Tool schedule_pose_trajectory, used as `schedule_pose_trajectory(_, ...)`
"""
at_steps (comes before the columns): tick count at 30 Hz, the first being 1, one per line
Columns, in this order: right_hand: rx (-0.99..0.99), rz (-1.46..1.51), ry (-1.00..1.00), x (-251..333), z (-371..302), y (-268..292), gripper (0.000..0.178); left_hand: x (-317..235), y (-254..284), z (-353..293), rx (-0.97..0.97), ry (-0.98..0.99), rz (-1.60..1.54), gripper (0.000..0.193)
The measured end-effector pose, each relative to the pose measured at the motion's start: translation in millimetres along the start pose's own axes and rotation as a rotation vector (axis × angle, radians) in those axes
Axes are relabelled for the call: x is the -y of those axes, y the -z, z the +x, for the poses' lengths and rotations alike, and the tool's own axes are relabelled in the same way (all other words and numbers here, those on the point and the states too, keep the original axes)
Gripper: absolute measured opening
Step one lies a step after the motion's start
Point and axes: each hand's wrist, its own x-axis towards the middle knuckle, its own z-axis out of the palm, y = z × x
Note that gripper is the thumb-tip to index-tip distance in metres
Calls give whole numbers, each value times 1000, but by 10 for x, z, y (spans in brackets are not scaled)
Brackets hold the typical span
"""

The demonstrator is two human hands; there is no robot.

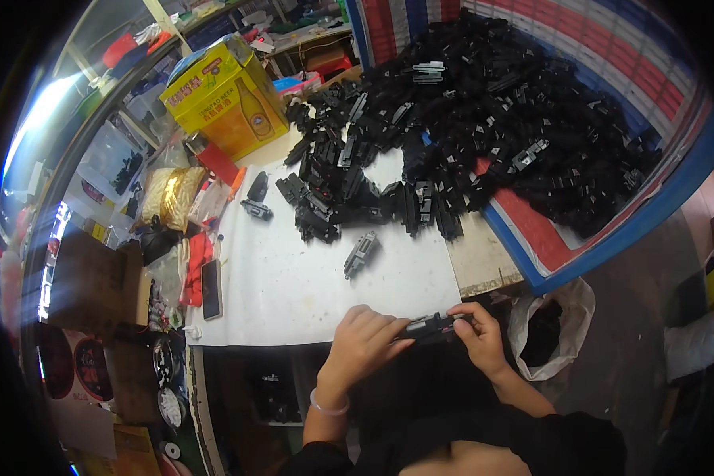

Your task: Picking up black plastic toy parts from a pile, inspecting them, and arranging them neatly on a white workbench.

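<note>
Between my two hands, just off the table's front edge, is a small black and grey mechanical part, longish and roughly level. My left hand closes round its left end, with a pale bangle on that wrist. At the other end, the thumb and fingers of my right hand pinch it. A similar grey part lies alone on the white table sheet in front of my hands. Another black and grey part rests farther left. What the fingers touch exactly is partly hidden.
A large heap of black parts fills the back and right, reaching into a striped red, white and blue tarp. A yellow carton stands at the back left. A phone lies by the left edge. A white sack hangs right.
</note>
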Motion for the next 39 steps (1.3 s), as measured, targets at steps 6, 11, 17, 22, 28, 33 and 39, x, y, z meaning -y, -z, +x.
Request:
schedule_pose_trajectory(6, -84, 63, 97, 187, -98, -107, 30, -66, -242, -128, -234, 341, -401, 46)
schedule_pose_trajectory(11, -105, 52, 82, 151, -124, -60, 29, -233, -379, -114, -207, 567, -887, 48)
schedule_pose_trajectory(17, -103, 58, 93, 158, -141, -54, 27, -264, -440, -125, -232, 584, -930, 41)
schedule_pose_trajectory(22, -98, 55, 113, 121, -135, -54, 25, -285, -449, -156, -233, 615, -955, 39)
schedule_pose_trajectory(28, 38, -120, 108, 174, -101, -23, 29, -47, -404, -542, -152, 640, -909, 35)
schedule_pose_trajectory(33, 135, -253, 118, 19, -51, 48, 22, 288, 402, -884, 530, 667, -339, 40)
schedule_pose_trajectory(39, 160, -309, 135, 47, 3, -78, 21, 498, 92, -781, 194, 630, -84, 41)
